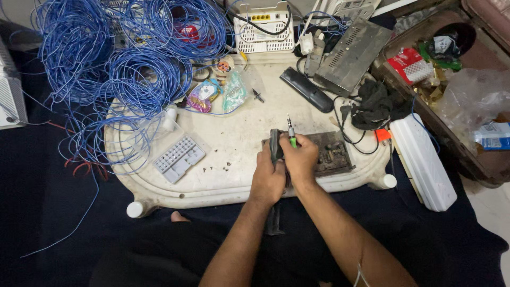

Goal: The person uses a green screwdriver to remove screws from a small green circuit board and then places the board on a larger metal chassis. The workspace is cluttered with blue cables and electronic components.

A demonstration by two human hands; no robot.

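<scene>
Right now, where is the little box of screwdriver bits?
In the head view, the clear bit box lies on the white table, left of the person's left hand and just below the blue wire coils.

Dark tool mostly hidden by left hand; circuit board partly covered.

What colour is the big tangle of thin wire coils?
Blue, clearest in the head view: tangle of thin wire coils.

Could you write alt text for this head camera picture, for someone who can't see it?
Seen from above, a person's left hand grips a dark narrow part while the right hand holds a green-handled screwdriver beside a dirty circuit board on a worn white tray. Tangled blue wire, a screwdriver bit case and a black remote lie around.
</scene>
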